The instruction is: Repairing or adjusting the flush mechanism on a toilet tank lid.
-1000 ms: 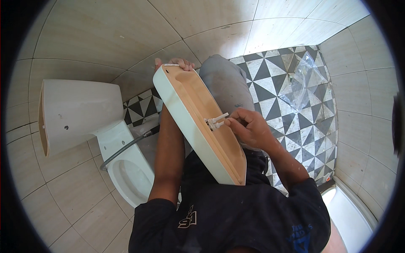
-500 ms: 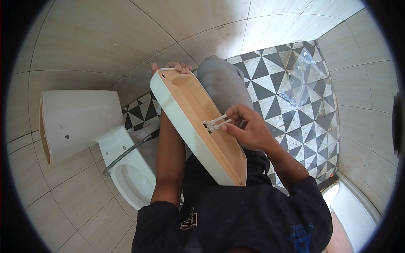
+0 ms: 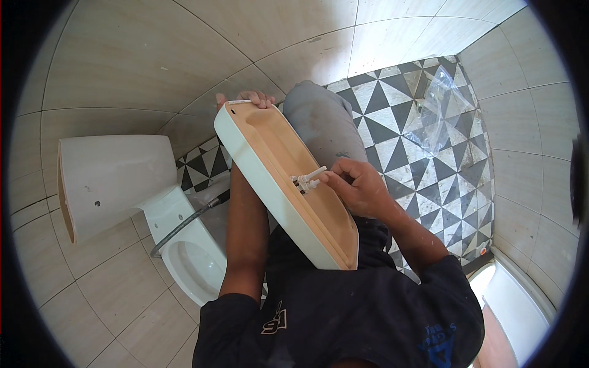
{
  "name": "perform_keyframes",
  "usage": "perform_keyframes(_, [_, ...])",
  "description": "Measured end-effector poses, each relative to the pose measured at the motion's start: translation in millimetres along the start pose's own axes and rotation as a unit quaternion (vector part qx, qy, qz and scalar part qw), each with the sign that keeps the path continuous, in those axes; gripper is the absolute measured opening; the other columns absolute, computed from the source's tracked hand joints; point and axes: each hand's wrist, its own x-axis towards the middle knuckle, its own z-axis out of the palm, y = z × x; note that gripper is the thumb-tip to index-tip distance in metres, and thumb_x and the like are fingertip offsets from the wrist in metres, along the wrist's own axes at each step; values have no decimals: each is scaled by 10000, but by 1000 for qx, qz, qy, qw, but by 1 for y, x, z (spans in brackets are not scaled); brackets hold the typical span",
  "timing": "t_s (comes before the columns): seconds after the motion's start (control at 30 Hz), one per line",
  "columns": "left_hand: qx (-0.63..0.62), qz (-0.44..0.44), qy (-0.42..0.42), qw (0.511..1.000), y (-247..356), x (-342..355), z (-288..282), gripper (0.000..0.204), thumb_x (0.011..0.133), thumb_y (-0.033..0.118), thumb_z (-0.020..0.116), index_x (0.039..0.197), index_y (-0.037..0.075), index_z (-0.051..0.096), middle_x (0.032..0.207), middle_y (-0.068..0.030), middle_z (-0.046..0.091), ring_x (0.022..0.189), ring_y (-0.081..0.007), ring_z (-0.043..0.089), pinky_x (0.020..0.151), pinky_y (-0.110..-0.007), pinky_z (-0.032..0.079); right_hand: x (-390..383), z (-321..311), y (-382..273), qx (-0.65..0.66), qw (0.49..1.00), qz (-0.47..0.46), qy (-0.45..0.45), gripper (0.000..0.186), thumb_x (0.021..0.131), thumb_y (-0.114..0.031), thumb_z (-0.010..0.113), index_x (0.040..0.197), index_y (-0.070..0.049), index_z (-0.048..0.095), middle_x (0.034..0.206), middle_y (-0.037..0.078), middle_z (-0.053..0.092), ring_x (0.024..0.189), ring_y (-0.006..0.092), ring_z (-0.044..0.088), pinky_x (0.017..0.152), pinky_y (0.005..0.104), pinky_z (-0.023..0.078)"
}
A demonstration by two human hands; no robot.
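Note:
A toilet tank lid (image 3: 270, 178) lies tilted across my lap, its unglazed tan underside facing up and its pale glazed side toward the left. My left hand (image 3: 256, 99) is closed around its far end, with the left forearm passing beneath. From the middle of the underside sticks out a white plastic flush button (image 3: 300, 182) with two rods. My right hand (image 3: 359, 189) is closed, thumb and fingertips pinching at the rod ends. The nearer rod's tip is partly hidden by the fingers.
At left stands a white toilet (image 3: 202, 267) with its lidless tank (image 3: 119, 181). A grey flexible hose (image 3: 187, 222) crosses the bowl. Clear plastic bag (image 3: 438, 116) lies on the black-and-white patterned floor (image 3: 392, 147). A white fixture (image 3: 512, 306) is at lower right; tiled walls surround me.
My right hand has shifted slightly; its fingers have closed in from being spread at both rod tips to a tighter pinch. The lid and left hand stay nearly in place.

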Motion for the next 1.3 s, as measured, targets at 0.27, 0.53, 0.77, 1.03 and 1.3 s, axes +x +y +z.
perform_keyframes(0.27, [-8,-2,5,1000,-2,3,-5,862,1094,715,261,918,-2,705,839,-109,665,859,-244,589,994,-406,428,2,0,-1,56,996,-63,15,273,1008,-272,792,1014,-23,681,733,35,658,651,96,590,614,299,476])
perform_keyframes(0.53, [-19,-7,10,1000,-4,6,-8,873,1082,733,281,915,-7,713,847,-122,685,871,-248,600,989,-408,432,5,-1,-4,70,993,-89,28,269,1014,-271,792,983,-33,671,742,-10,626,650,58,536,598,277,437])
perform_keyframes(0.77, [-11,-14,13,1000,-6,6,-7,859,1089,718,283,906,-5,710,832,-117,675,867,-250,597,993,-410,435,8,-7,-3,67,997,-47,5,287,999,-280,806,1012,-20,684,761,36,674,694,100,612,646,308,496])
perform_keyframes(1.03, [1,-5,25,1000,-6,6,-4,843,1099,702,275,915,6,713,846,-110,676,868,-245,594,995,-409,435,25,-5,-9,0,994,-103,41,374,1029,-346,760,902,0,694,731,73,636,653,147,598,623,352,473])
perform_keyframes(1.3, [-9,-5,24,1000,-9,6,-2,847,1095,710,277,915,8,715,834,-105,672,855,-242,586,983,-406,425,28,4,-4,-52,983,-169,58,326,1055,-281,713,909,4,654,801,147,616,688,281,597,660,415,464])
